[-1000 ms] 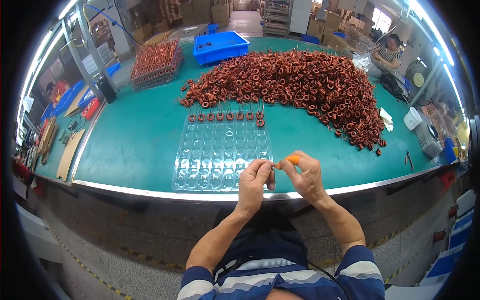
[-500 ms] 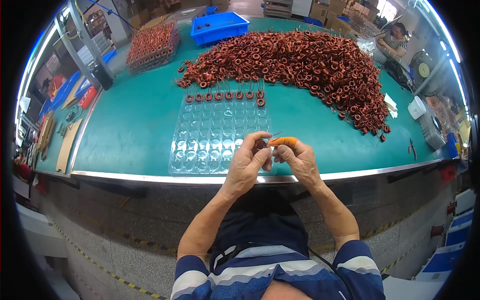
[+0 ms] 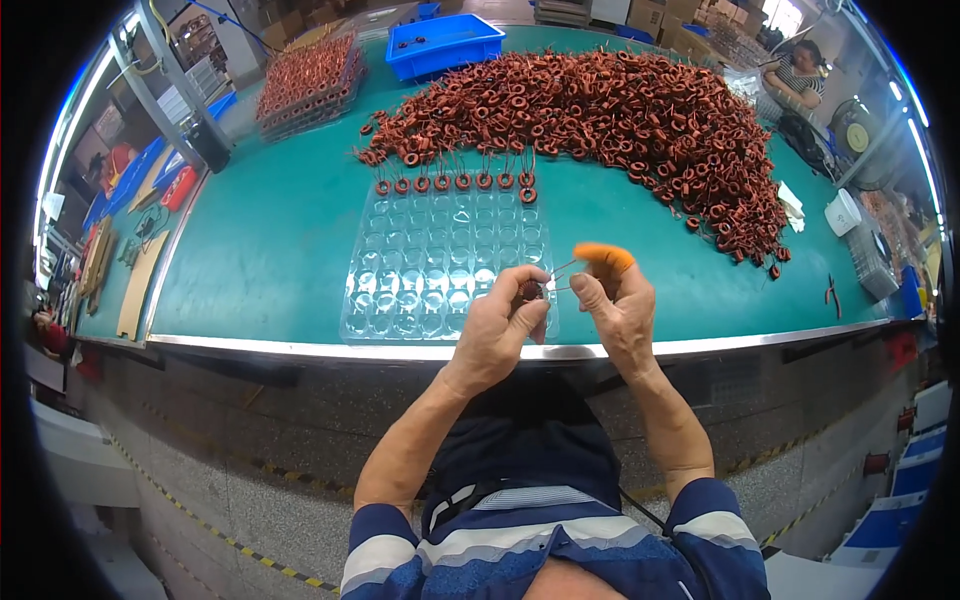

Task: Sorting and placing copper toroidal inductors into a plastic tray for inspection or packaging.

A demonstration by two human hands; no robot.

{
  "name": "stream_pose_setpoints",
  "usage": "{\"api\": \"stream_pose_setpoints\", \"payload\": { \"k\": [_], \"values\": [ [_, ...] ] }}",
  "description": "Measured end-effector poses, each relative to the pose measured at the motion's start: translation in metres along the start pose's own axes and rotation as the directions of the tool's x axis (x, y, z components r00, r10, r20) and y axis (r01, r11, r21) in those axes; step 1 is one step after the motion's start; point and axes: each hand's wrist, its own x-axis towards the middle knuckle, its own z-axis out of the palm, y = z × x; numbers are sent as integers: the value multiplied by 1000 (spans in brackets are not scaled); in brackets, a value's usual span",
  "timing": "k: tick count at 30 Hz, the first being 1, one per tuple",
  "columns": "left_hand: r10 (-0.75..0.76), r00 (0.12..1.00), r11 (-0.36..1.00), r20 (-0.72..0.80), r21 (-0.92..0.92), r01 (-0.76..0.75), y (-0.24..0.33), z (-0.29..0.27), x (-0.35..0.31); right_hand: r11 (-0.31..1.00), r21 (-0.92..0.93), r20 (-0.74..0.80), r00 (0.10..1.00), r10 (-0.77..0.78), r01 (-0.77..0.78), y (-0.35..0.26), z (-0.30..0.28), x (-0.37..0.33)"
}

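Observation:
My left hand [image 3: 497, 325] pinches a toroidal coil [image 3: 531, 291], a small reddish-brown ring with wire leads, above the near edge of a clear plastic tray [image 3: 365, 255]. Two thin leads stick out from the coil toward my right hand [image 3: 622, 315]. An orange cover [image 3: 602, 256] sits on that hand's index finger, smeared by motion. Thumb and index finger are spread apart there, with the thumb by the end of the lower lead. Along the tray's far row sit several coils [image 3: 463, 182], leads pointing away. One more coil [image 3: 528, 196] lies in the second row at the right.
A large heap of coils [image 3: 620, 110] covers the far middle and right of the green table [image 3: 250, 240]. A blue bin [image 3: 445, 50] and stacked filled trays [image 3: 310, 88] stand behind. Pliers [image 3: 832, 292] lie at the right. A person [image 3: 798, 75] sits at the far right.
My right hand has drawn away from the coil to the right, its thumb and index finger parting. The two leads now show spread apart. My left hand still grips the coil.

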Motion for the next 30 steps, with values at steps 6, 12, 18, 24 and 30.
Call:
{"api": "stream_pose_setpoints", "payload": {
  "k": [6, 12, 18, 24, 30],
  "values": [
    [-123, 975, 971, 185, -180, 157, -11, -10, -4, 985, 158, 111, 992, 55, -72, 3, -6, 3],
    [-95, 983, 993, 160, 85, 82, -5, 1, -4, 896, 335, 152, 955, 253, -291, 20, -10, 1],
    [-73, 995, 992, 73, -93, 80, -4, 5, -6, 912, 333, 154, 968, 197, -238, 16, -1, -7],
    [-107, 993, 994, 53, -34, 109, -2, 8, -9, 998, -21, -16, 998, 60, -60, 10, 6, -22],
    [-47, 998, 997, 43, -63, 50, 2, 15, -19, 989, 148, -114, 993, -11, 28, 10, 14, -31]
  ]
}}
